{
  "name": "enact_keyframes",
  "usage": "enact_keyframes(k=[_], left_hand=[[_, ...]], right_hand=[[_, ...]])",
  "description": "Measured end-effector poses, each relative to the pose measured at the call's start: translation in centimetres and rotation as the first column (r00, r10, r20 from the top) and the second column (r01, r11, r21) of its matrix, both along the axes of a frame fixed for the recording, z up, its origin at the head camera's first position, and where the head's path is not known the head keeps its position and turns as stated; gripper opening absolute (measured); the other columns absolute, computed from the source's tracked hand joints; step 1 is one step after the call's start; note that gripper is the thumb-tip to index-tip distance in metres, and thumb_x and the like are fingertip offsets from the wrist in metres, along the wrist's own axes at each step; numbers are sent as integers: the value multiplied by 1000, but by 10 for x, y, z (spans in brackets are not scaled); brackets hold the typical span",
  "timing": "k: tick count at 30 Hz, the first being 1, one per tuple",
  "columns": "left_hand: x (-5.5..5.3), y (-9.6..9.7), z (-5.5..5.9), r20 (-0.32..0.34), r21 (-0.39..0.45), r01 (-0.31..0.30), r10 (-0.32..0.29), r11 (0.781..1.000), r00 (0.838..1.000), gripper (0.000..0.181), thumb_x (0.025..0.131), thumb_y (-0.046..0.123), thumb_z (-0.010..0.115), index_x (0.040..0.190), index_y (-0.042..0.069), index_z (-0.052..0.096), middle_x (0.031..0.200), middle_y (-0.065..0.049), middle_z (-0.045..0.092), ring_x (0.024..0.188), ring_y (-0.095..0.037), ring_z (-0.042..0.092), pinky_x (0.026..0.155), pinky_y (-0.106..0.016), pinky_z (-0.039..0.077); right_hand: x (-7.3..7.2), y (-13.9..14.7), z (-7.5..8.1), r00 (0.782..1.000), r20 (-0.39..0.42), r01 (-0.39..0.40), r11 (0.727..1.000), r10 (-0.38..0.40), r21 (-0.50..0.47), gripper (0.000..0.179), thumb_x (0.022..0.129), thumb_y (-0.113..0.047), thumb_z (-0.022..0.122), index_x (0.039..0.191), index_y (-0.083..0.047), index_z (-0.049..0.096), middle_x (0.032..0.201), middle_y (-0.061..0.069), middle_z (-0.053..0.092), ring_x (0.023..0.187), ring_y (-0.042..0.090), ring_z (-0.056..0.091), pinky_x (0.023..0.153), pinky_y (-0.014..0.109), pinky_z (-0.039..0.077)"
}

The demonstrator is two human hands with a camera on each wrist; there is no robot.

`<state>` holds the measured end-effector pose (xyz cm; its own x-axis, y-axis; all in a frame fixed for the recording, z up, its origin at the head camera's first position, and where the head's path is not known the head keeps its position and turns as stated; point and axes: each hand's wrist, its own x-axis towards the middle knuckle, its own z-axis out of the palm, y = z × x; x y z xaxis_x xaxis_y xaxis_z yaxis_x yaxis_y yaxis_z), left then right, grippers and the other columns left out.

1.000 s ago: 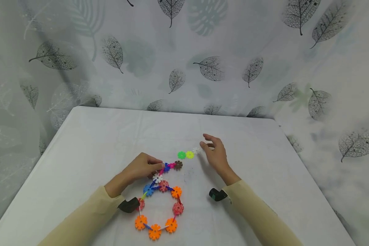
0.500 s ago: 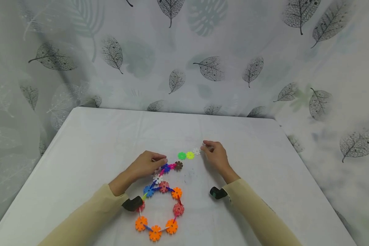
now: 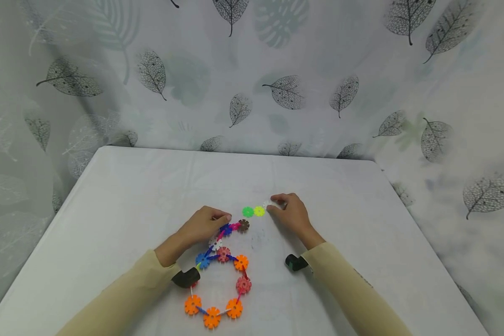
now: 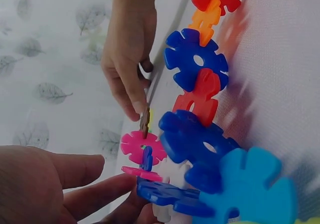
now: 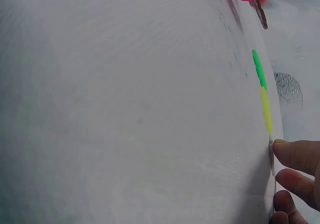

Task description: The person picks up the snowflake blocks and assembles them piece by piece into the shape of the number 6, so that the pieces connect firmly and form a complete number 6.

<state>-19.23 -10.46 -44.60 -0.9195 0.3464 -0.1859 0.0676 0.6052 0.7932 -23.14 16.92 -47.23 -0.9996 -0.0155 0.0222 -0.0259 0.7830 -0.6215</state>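
Observation:
Notched plastic flower discs are joined into a ring with a tail; an orange disc [image 3: 212,318] forms the ring's near end. In the head view, my left hand [image 3: 199,225] rests at the tail by a dark blue disc [image 3: 226,230]. The left wrist view shows its thumb straight and apart, with fingers reaching behind the linked discs. A pink disc [image 4: 142,148] and a brown disc [image 3: 244,226] end the tail. My right hand [image 3: 293,213] pinches the edge of a white disc [image 3: 266,204], partly hidden by the fingertips.
A yellow disc [image 3: 259,211] and a green disc [image 3: 248,212] lie flat in a row left of the white one. A white cloth covers the table [image 3: 361,210]. Behind it hangs a leaf-patterned curtain [image 3: 252,56].
My right hand has come down and left onto the white disc, its thumb and fingers closing on the edge. My left hand has slid slightly right along the tail, its fingertips easing off the blue disc.

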Motion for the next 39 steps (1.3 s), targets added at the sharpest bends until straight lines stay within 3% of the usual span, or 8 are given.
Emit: enact_keyframes(k=[7, 12, 20, 28, 33, 37, 39], left_hand=[[-2, -2, -1, 32, 15, -16, 16, 1000, 999, 37, 104, 27, 57, 127, 1, 70, 104, -5, 70, 80, -18, 53, 72, -33, 44], [-2, -6, -1, 95, 67, -43, 37, 997, 995, 38, 104, 28, 57, 129, 1, 68, 87, -5, 63, 68, -15, 47, 61, -28, 39], [-4, -9, -5, 175, 120, -96, 74, 988, 982, 36, 103, 29, 60, 128, 4, 70, 84, -3, 63, 66, -14, 48, 57, -26, 38], [-5, -8, -4, 203, 101, -102, 80, 990, 976, 38, 103, 32, 61, 129, 6, 70, 82, -4, 61, 66, -15, 48, 58, -26, 39], [-6, -6, -1, 195, 75, -74, 59, 994, 979, 39, 102, 32, 61, 131, 6, 69, 85, -5, 63, 69, -17, 50, 59, -27, 42], [-9, -3, 4, 157, 53, -22, 13, 998, 987, 36, 102, 29, 62, 128, 6, 70, 106, -5, 71, 90, -17, 61, 80, -36, 53], [-10, -2, 5, 138, 43, 1, -7, 999, 990, 35, 102, 28, 62, 127, 6, 71, 116, -5, 72, 103, -20, 64, 93, -42, 52]], right_hand=[[0, 0, 0, 1000, -3, -1, 1000, 1, 5, 37, 87, -28, 81, 120, -11, 75, 105, 7, 63, 85, 22, 53, 74, 36, 44], [0, 0, 0, 1000, 7, -1, 1000, 1, 10, 34, 88, -28, 81, 118, -13, 76, 106, 6, 63, 87, 22, 54, 75, 36, 45], [3, 0, 3, 1000, 27, -4, 1000, 4, 5, 29, 89, -26, 80, 115, -14, 77, 107, 6, 63, 89, 23, 54, 77, 36, 45], [2, 2, 9, 997, 73, -9, 1000, 8, 11, 25, 88, -22, 80, 111, -12, 76, 108, 7, 63, 93, 24, 55, 79, 39, 46], [6, 2, 11, 994, 105, 15, 1000, -13, -19, 26, 86, -21, 83, 108, -12, 73, 100, 4, 65, 90, 23, 57, 77, 35, 48], [11, 2, 12, 994, 107, 24, 997, -16, -69, 25, 84, -18, 85, 105, -11, 72, 91, 2, 65, 85, 22, 58, 73, 32, 49], [15, 2, 14, 994, 107, 23, 995, -12, -99, 24, 84, -17, 85, 103, -11, 72, 90, 2, 66, 83, 21, 60, 71, 31, 51]])
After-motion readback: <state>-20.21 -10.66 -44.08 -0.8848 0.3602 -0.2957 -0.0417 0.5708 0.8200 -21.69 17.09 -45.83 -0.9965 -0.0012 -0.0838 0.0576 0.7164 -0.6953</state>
